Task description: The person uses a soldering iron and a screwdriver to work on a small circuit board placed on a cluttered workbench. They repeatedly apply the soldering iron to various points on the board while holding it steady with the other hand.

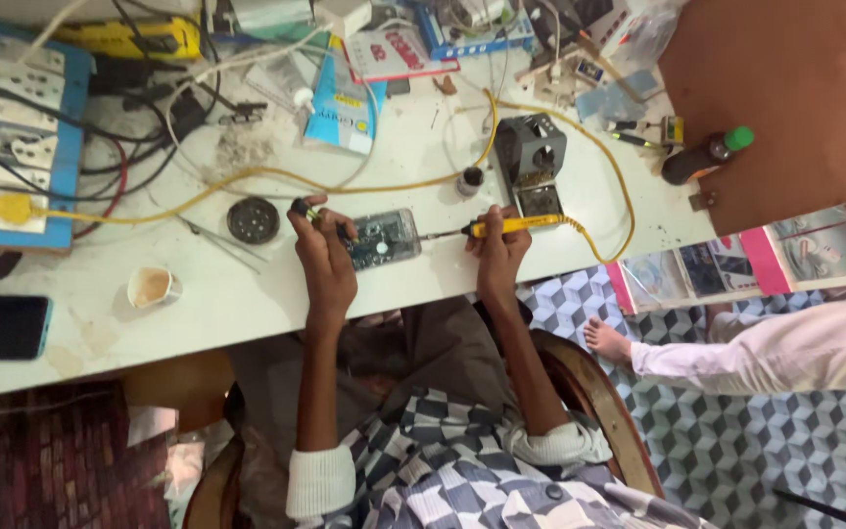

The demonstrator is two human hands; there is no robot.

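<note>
An opened phone [384,238] with its circuit board showing lies on the white worktable [247,304]. My left hand [322,253] rests at its left edge and grips a small dark-tipped tool [307,210]. My right hand [497,247] holds a yellow soldering iron [513,224], whose thin tip points left and reaches the phone's right edge. Its yellow cable [247,178] loops across the table to a plug at the left.
A grey soldering iron stand [531,157], a small dark bottle [469,180], a round black disc [253,219], a paper cup [152,287], a dark phone [0,326], a blue socket board [14,137] and cluttered boxes. Another person's foot [607,341] and white-clad leg at right.
</note>
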